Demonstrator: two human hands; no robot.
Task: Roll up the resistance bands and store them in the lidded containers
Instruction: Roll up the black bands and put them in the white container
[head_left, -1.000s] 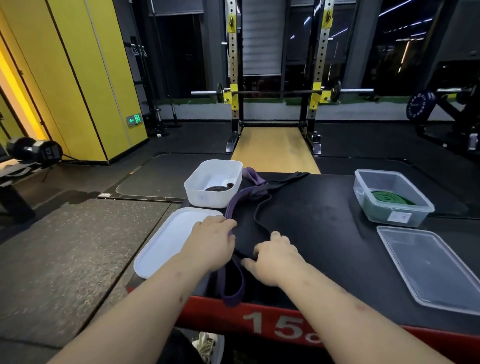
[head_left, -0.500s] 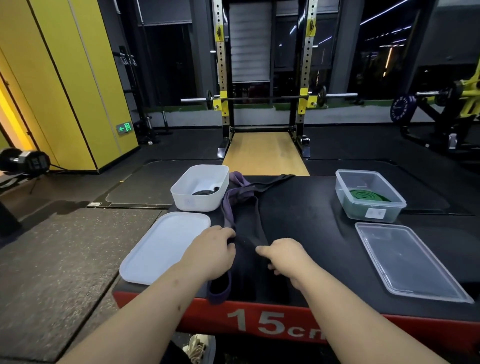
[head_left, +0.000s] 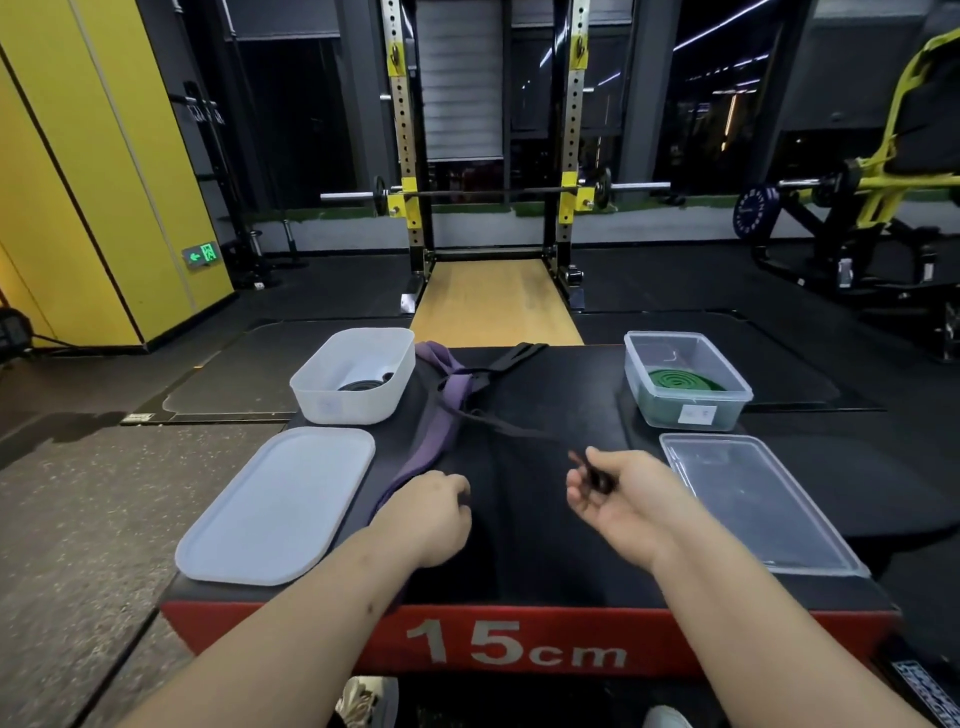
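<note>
A thin black band (head_left: 498, 423) and a wide purple band (head_left: 434, 431) lie tangled down the middle of the black platform (head_left: 545, 566). My right hand (head_left: 618, 499) is raised, palm turned in, with the black band's near end pinched in its fingers. My left hand (head_left: 434, 512) rests closed on the platform over the purple band's near part; whether it grips the band I cannot tell. A white tub (head_left: 353, 382) at the back left holds a rolled black band (head_left: 363, 384). A clear tub (head_left: 685, 379) at the back right holds a rolled green band (head_left: 680, 379).
A white lid (head_left: 275, 504) lies flat at the front left and a clear lid (head_left: 753, 499) at the front right. The platform's red front edge (head_left: 519, 644) reads 15 cm. A squat rack (head_left: 488, 192) and gym floor lie beyond. Shoes (head_left: 363, 701) show below.
My right hand has lifted off the platform and moved right, drawing the black band's end with it. My left hand stayed on the purple band. The camera tilted up slightly.
</note>
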